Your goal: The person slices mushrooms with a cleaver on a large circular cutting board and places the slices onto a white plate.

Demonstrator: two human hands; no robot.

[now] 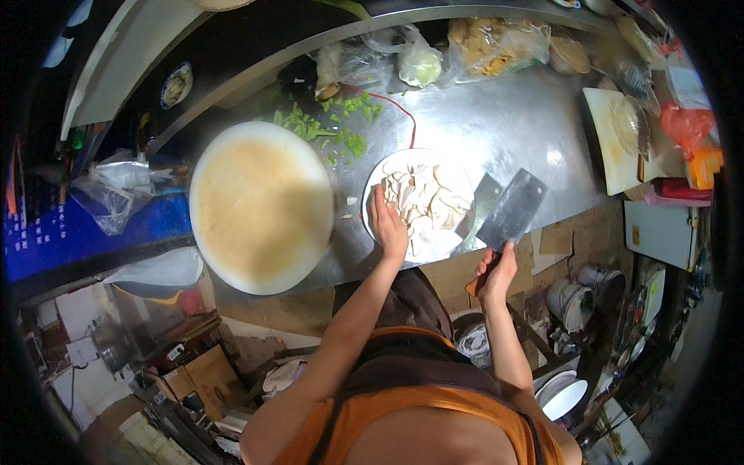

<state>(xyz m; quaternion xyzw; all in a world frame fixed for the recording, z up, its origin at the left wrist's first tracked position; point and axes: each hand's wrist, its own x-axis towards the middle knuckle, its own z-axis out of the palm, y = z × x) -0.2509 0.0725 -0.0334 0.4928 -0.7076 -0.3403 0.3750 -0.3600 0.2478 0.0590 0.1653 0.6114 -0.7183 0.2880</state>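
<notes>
A white plate (375, 170) heaped with pale sliced pieces (427, 197), perhaps mushroom, stands near the front edge of the steel table. My left hand (390, 224) lies flat against the left side of the heap, its fingers together, over the plate's rim. Right of the plate, my right hand (499, 270) is closed around the handle of a cleaver (514, 209), whose broad blade points away from me over the table. A large round cutting board (261, 203) with a stained face lies to the left. Chopped green leaves (308, 125) are scattered behind the board and plate.
Plastic bags with food (421, 64) line the back of the steel table (500, 116). A red cord (407, 113) runs to the plate's back rim. At the right is a rectangular white board (610, 139). Buckets (572, 302) stand below on the right; a cardboard box (212, 375) is at lower left.
</notes>
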